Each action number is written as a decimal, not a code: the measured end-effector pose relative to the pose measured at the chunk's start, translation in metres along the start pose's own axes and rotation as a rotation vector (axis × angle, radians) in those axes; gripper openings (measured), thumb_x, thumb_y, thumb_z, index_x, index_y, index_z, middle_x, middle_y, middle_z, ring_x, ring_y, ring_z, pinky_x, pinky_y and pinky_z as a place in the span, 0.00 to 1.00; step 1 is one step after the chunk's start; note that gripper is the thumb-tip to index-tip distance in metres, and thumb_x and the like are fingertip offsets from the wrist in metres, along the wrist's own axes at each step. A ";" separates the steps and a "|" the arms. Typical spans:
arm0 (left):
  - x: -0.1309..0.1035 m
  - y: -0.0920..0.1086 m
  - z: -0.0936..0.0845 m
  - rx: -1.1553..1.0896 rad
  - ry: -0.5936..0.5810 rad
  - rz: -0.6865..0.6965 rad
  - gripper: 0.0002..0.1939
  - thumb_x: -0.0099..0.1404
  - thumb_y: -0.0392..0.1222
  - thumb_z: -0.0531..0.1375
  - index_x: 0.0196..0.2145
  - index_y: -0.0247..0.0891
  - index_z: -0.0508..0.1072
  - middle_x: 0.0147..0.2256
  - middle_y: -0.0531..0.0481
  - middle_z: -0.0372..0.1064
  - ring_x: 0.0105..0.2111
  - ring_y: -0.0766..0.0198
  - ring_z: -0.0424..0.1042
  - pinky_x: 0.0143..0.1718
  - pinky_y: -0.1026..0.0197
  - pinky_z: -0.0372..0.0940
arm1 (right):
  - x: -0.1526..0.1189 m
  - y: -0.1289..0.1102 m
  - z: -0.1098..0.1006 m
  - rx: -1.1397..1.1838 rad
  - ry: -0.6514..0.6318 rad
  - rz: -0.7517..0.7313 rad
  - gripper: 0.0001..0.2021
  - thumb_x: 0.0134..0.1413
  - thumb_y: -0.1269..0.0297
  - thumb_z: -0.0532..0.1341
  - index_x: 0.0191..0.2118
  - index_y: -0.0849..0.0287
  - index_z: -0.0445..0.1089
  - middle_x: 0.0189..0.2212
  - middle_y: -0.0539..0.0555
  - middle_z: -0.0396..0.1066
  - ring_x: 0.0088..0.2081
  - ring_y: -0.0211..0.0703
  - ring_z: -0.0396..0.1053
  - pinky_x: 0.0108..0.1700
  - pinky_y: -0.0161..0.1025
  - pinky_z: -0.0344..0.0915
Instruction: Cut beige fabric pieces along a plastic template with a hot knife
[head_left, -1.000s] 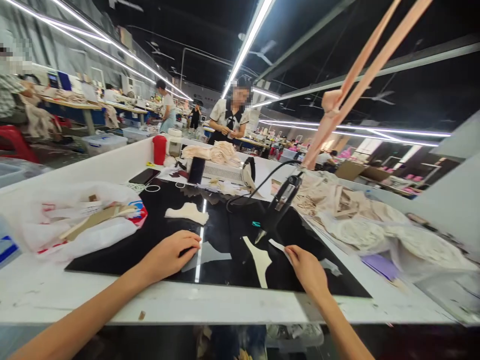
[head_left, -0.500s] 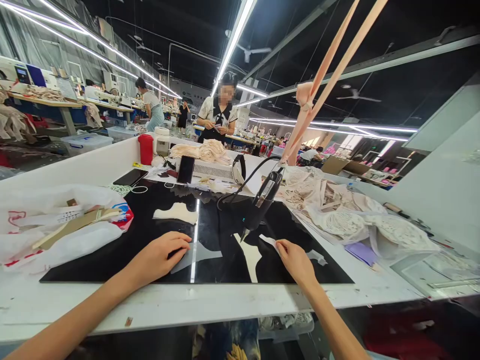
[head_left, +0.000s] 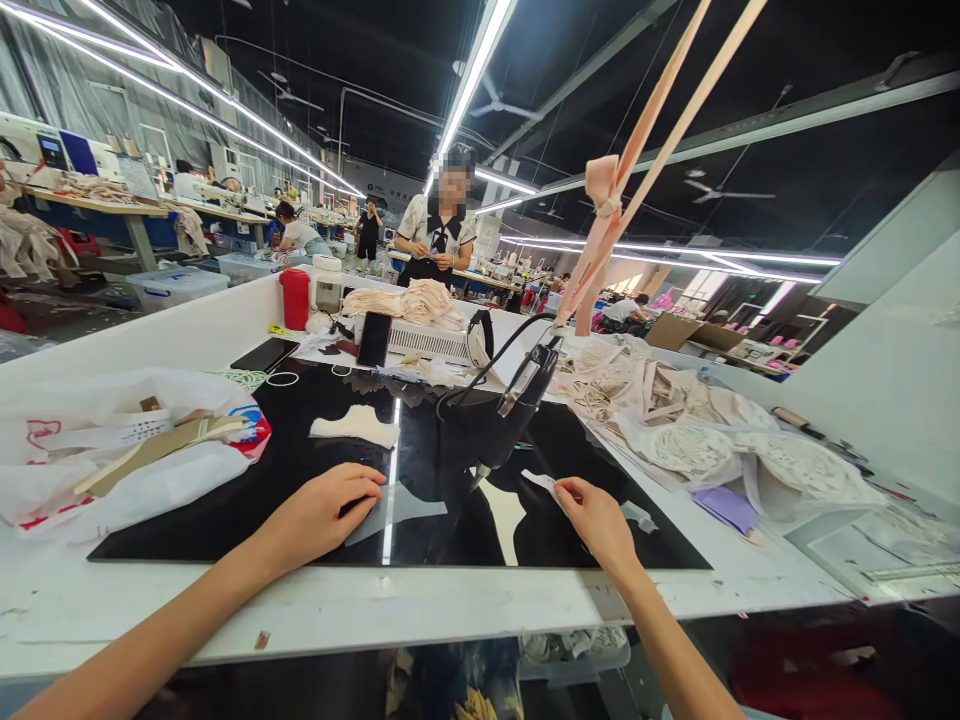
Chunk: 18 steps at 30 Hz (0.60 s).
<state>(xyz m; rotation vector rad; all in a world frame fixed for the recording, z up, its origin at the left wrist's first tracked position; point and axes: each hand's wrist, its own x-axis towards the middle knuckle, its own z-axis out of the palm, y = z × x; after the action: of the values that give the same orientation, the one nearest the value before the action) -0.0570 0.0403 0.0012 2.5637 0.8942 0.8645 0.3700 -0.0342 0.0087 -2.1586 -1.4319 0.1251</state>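
Note:
On the black board (head_left: 247, 500), my left hand (head_left: 326, 510) lies with its fingers stretched over a grey translucent cut piece (head_left: 409, 503). My right hand (head_left: 598, 518) pinches the end of a small white strip (head_left: 538, 482) between thumb and fingers. Between the hands lies a cream fabric piece (head_left: 502, 518) with curved edges. Above its upper end hangs a black corded tool (head_left: 519, 405) with a metal nozzle, slung from peach elastic bands (head_left: 604, 200). Another cream piece (head_left: 354, 427) lies beyond my left hand. A small translucent scrap (head_left: 639, 517) is right of my right hand.
A white plastic bag (head_left: 142, 470) lies at the left. Lace and beige garments (head_left: 667, 410) are heaped at the right beside a purple piece (head_left: 725, 509). A phone (head_left: 374, 340), a red container (head_left: 295, 298) and stacked fabric (head_left: 409, 303) stand behind. A person (head_left: 436, 235) stands opposite.
The hanging tool's nozzle has swung slightly left and tilted. Both hands keep their places on the board. In the background at left, a seated person has bent lower.

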 end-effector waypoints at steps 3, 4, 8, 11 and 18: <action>0.000 0.000 0.001 -0.005 0.006 -0.003 0.15 0.74 0.44 0.53 0.43 0.44 0.80 0.53 0.50 0.75 0.52 0.58 0.75 0.58 0.57 0.70 | 0.004 0.008 -0.004 0.086 0.031 0.009 0.13 0.68 0.54 0.60 0.40 0.59 0.76 0.35 0.52 0.77 0.39 0.45 0.75 0.48 0.46 0.69; 0.000 0.001 0.001 -0.006 0.009 -0.007 0.15 0.74 0.44 0.53 0.43 0.44 0.80 0.53 0.50 0.75 0.52 0.58 0.75 0.57 0.57 0.70 | 0.006 0.010 -0.005 0.118 0.043 0.018 0.14 0.68 0.53 0.61 0.40 0.59 0.76 0.34 0.51 0.77 0.38 0.45 0.75 0.46 0.45 0.69; 0.000 0.001 0.001 -0.012 0.014 -0.002 0.15 0.74 0.44 0.53 0.42 0.45 0.80 0.52 0.50 0.76 0.51 0.58 0.75 0.57 0.57 0.71 | 0.012 0.021 -0.006 0.254 0.089 0.071 0.18 0.66 0.48 0.61 0.42 0.60 0.75 0.34 0.52 0.76 0.35 0.44 0.75 0.41 0.43 0.72; 0.001 0.001 0.000 -0.017 0.017 0.011 0.15 0.73 0.44 0.53 0.41 0.45 0.80 0.52 0.51 0.76 0.51 0.58 0.76 0.57 0.56 0.71 | 0.015 0.029 -0.004 0.351 0.149 0.094 0.21 0.68 0.45 0.60 0.45 0.61 0.74 0.38 0.54 0.77 0.37 0.43 0.77 0.41 0.43 0.74; -0.001 0.004 0.002 -0.026 0.011 0.008 0.13 0.74 0.40 0.53 0.42 0.43 0.79 0.52 0.49 0.75 0.52 0.59 0.75 0.57 0.57 0.69 | 0.020 0.038 -0.007 0.371 0.350 0.037 0.28 0.64 0.40 0.49 0.46 0.62 0.69 0.38 0.62 0.80 0.37 0.50 0.80 0.41 0.42 0.77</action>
<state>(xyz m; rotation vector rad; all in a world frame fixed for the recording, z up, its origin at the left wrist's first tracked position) -0.0542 0.0370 0.0007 2.5449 0.8706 0.8876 0.4128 -0.0300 0.0003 -1.7972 -1.0746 0.0215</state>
